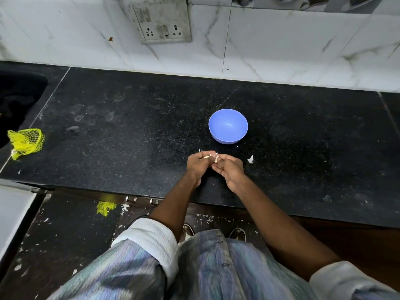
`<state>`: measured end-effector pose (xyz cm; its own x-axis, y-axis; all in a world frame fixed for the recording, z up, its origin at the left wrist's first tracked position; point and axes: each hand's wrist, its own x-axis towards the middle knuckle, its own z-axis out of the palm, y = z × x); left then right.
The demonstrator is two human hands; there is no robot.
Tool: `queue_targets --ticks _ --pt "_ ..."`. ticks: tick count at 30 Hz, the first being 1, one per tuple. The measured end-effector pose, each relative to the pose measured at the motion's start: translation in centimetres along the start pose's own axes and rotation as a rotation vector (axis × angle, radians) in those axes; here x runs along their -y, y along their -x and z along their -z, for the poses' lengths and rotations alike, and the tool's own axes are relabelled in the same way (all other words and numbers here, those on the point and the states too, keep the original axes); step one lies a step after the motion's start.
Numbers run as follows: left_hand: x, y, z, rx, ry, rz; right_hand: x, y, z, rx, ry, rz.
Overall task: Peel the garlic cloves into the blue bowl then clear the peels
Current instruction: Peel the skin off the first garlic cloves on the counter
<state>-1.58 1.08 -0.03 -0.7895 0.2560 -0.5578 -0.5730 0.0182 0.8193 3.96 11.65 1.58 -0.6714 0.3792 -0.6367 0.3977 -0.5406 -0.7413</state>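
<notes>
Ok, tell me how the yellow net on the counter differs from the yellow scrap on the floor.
The yellow net lies on the black counter near its left end, by the sink; the yellow scrap lies on the floor below the counter's front edge. The net is the larger piece, and its open mesh shows clearly; the scrap is smaller and more crumpled. Both are the same bright yellow, and neither is touched.

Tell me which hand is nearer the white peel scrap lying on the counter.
Right. The right hand sits just left of the peel scrap; the left hand is farther left, beyond the right one.
</notes>
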Motion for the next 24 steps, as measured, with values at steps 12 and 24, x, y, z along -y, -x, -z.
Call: queue_targets --ticks 12,24 --pt "-0.4 -0.6 0.3 -0.146 -0.649 -0.267 0.0 -0.1 0.9 -0.037 -0.114 -0.024" --pt "0.5 1.2 -0.9 -0.073 -0.235 -0.131 -0.4 -0.1 2.0 0.025 0.066 0.078"
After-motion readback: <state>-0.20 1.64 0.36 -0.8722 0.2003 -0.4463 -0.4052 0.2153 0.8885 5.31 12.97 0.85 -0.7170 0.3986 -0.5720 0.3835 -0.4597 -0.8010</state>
